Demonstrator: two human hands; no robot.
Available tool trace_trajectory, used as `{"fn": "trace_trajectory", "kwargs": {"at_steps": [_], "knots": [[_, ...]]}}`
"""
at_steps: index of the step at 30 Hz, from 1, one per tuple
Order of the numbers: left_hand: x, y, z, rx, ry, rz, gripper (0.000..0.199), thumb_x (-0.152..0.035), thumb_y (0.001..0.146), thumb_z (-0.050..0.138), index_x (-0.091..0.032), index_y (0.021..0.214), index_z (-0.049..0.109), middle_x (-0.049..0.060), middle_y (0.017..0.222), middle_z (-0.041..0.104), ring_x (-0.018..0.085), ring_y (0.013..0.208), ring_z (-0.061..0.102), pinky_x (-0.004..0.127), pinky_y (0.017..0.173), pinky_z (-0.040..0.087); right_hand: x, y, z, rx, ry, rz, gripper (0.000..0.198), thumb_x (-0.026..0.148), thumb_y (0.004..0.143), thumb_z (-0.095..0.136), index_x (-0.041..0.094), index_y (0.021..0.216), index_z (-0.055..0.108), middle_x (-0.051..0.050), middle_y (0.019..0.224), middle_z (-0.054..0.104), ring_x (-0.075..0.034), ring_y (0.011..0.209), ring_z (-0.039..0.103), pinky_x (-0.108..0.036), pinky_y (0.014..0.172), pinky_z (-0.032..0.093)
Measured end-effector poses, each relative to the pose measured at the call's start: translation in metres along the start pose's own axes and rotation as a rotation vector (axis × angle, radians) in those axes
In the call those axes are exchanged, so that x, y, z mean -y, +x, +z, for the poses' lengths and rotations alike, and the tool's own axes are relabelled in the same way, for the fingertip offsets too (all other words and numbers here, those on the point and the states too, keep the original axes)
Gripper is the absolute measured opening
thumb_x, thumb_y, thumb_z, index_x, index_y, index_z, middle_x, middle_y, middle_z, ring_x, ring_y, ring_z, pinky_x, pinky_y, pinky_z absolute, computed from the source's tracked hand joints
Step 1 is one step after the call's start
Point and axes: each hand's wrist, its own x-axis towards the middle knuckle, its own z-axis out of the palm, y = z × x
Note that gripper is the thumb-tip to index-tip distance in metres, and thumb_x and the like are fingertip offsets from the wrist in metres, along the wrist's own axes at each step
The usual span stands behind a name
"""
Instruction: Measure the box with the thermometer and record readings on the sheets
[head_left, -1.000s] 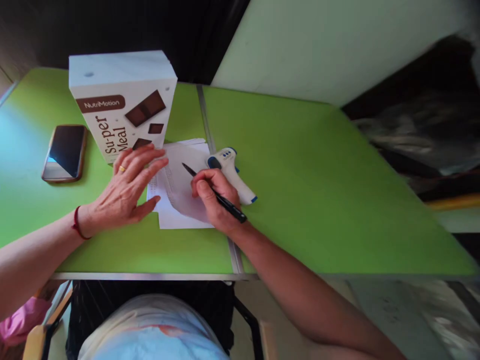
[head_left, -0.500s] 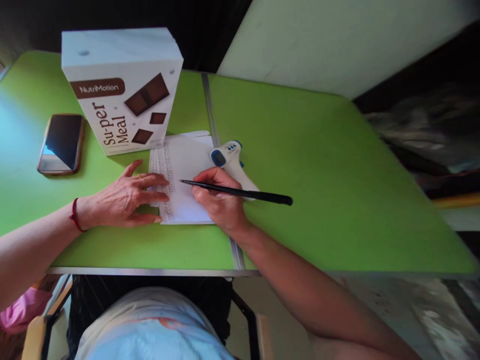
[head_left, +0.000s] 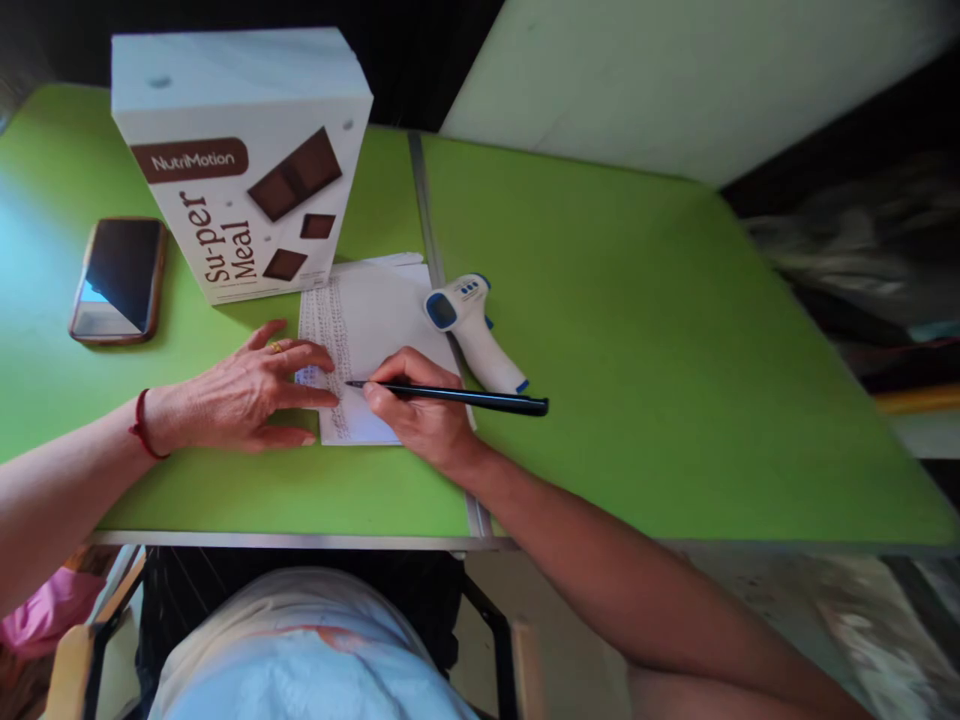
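A long black pen (head_left: pixel 480 399) is pinched in my right hand (head_left: pixel 424 410), its tip at the edge of the handwritten lines. Under it lies a white sheet of paper (head_left: pixel 379 310), with rows of small writing along its left side and a bare right part. My left hand (head_left: pixel 251 390) rests with fingers spread, fingertips on the paper's left edge. A ring and a red wrist string show on that arm. Just beyond my right hand lies a white and blue infrared thermometer (head_left: pixel 480 335).
A tall white box (head_left: pixel 247 180) marked "Super Meal" stands behind the paper, touching or nearly touching its top left corner. A phone (head_left: pixel 118 280) lies at the left on the green table (head_left: pixel 637 350). Chair armrests flank my lap below the table edge.
My right hand and the pen have moved left and slightly down, toward the written rows. More of the thermometer now shows. My left hand stays nearly in place.
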Motion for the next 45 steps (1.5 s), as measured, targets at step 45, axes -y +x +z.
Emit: {"fn": "trace_trajectory", "kwargs": {"at_steps": [45], "knots": [[-0.0008, 0.003, 0.0009, 0.014, -0.029, -0.012, 0.04, -0.036, 0.097, 0.072, -0.025, 0.136, 0.07, 0.018, 0.146, 0.062, 0.036, 0.135, 0.06, 0.059, 0.123, 0.033, 0.0015, 0.0022, 0.0003, 0.054, -0.021, 0.065, 0.028, 0.044, 0.09, 0.068, 0.026, 0.075, 0.054, 0.006, 0.06, 0.052, -0.012, 0.052, 0.041, -0.027, 0.054, 0.04]]}}
